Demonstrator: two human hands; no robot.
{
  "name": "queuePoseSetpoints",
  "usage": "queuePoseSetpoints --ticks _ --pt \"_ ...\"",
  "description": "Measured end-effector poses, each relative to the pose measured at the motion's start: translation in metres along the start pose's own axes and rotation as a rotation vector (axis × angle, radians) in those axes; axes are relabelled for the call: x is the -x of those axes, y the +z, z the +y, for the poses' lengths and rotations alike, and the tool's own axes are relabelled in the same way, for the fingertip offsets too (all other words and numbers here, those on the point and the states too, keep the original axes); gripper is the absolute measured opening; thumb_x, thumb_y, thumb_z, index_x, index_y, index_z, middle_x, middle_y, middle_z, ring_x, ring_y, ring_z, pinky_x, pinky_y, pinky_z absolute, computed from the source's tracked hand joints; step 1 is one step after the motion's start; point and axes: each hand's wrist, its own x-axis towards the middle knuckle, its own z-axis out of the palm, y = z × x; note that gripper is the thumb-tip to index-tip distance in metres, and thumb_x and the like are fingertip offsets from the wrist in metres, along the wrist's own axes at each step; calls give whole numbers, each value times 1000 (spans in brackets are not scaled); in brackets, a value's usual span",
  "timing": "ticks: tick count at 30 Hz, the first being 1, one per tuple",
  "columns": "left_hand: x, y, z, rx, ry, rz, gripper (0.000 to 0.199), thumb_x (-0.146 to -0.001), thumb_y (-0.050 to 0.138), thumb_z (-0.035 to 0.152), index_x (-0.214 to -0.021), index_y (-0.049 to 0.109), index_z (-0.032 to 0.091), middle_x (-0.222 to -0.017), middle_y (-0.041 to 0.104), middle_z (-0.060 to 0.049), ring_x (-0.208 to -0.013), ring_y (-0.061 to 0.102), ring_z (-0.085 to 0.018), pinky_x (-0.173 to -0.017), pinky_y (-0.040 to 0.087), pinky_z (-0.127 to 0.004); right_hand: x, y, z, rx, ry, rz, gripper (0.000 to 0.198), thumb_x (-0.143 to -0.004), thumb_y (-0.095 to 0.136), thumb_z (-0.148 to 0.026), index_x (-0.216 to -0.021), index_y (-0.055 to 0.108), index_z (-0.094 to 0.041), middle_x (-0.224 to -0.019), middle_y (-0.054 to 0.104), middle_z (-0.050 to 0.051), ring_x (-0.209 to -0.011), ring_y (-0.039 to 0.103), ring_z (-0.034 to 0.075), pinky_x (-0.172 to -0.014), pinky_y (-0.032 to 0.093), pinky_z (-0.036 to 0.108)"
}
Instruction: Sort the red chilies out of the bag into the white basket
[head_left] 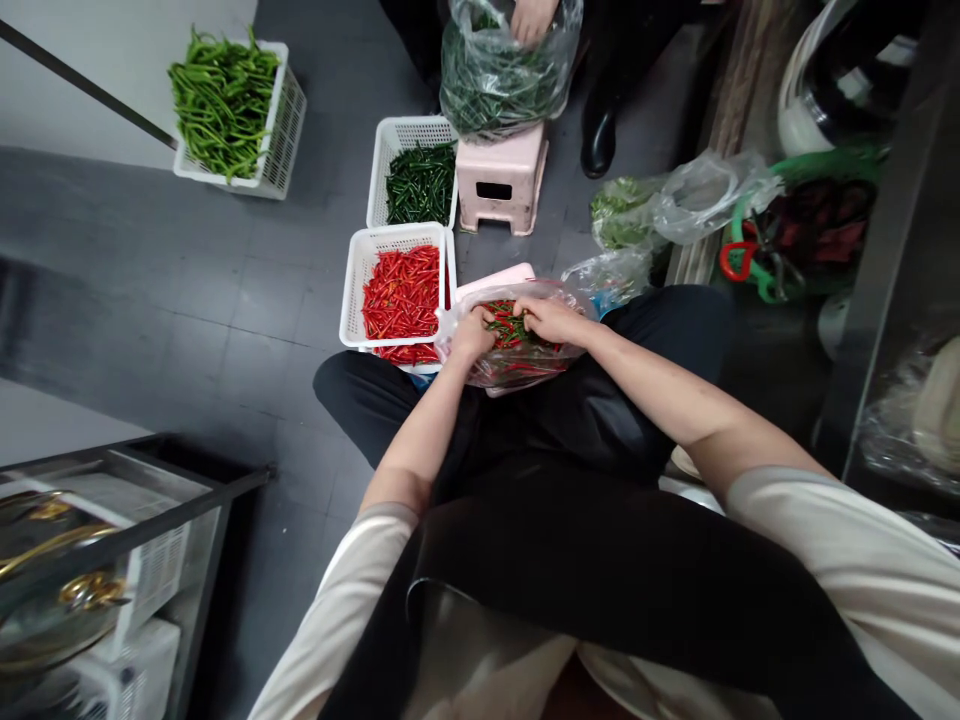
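A clear plastic bag (517, 372) lies open between my knees, holding red chili peppers (510, 326) with green stems. My left hand (472, 336) is at the bag's left side, its fingers curled closed on chili peppers at the edge of the heap. From the right, my right hand (553, 320) reaches over the bag's rim, thumb and fingers pinched on chili peppers; its fingertips are partly hidden among them. Just left of the bag, a white basket (351, 300) holds loose red chilies (403, 292). More red chilies show in another basket beneath it.
Ahead, another person's hand (532, 20) is in a bag of green chilies (499, 85) on a pink stool (501, 185). Beside it stands a basket of green chilies (421, 183). Long green peppers (225, 105) fill a basket farther left. Red-handled scissors (739, 261) lie right; a metal rack (202, 500) stands lower left.
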Motion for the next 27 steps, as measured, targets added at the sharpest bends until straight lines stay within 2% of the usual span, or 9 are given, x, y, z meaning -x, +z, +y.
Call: queuePoseSetpoints --ticks 2,4,8,12,14,16,21,24,27 --pt "3 7 -7 -284 133 17 22 -60 73 7 -69 56 18 -80 57 -4 -81 57 -18 -85 42 -31 -3 8 3 3 128 55 28 -82 42 -16 -102 61 -18 -86 66 5 -70 52 18 -65 34 26" --pt "7 18 -12 -462 175 -27 22 -60 76 15 -69 56 18 -85 58 -6 -87 58 -22 -88 41 -34 -6 13 3 39 140 72 23 -78 46 -15 -93 63 -17 -84 66 6 -69 51 18 -64 34 27" --pt "10 36 -20 -545 177 -47 18 -63 74 17 -68 57 17 -81 59 -8 -87 60 -23 -86 41 -34 -6 16 4 49 156 70 18 -78 48 -15 -84 64 -17 -83 67 6 -70 52 18 -66 34 27" --pt "11 27 -24 -567 189 0 12 -73 64 17 -63 58 17 -67 59 -6 -76 59 -20 -80 41 -32 -2 14 9 -76 306 12 15 -82 48 -19 -80 63 -18 -77 67 5 -66 52 18 -63 35 27" --pt "13 14 -24 -471 149 46 13 -72 66 20 -62 58 18 -61 58 -4 -68 57 -17 -75 43 -31 0 13 12 -186 388 28 14 -83 50 -24 -76 61 -18 -72 66 4 -62 51 16 -61 35 26" --pt "17 2 -24 -273 74 73 13 -71 69 22 -63 59 19 -57 58 -1 -60 55 -14 -67 44 -29 2 14 13 -325 426 37 15 -83 55 -28 -72 58 -18 -68 63 2 -57 49 13 -57 35 25" --pt "29 -12 -22 233 -44 16 13 -69 70 20 -68 58 15 -50 58 3 -45 50 -8 -51 41 -21 6 18 7 -726 499 82 24 -80 63 -38 -70 52 -18 -58 53 -3 -42 33 6 -41 22 20" --pt "33 -11 -19 339 -64 29 14 -69 70 19 -68 57 14 -50 59 3 -43 49 -6 -50 41 -20 9 21 2 -953 534 165 32 -78 66 -42 -68 47 -18 -58 50 -4 -40 28 4 -37 16 18" --pt "36 -7 -14 363 -79 20 15 -69 71 18 -66 57 13 -50 59 3 -43 48 -5 -49 41 -19 12 26 -3 -1113 477 129 32 -78 67 -42 -69 48 -17 -64 55 -1 -41 29 3 -35 14 17"
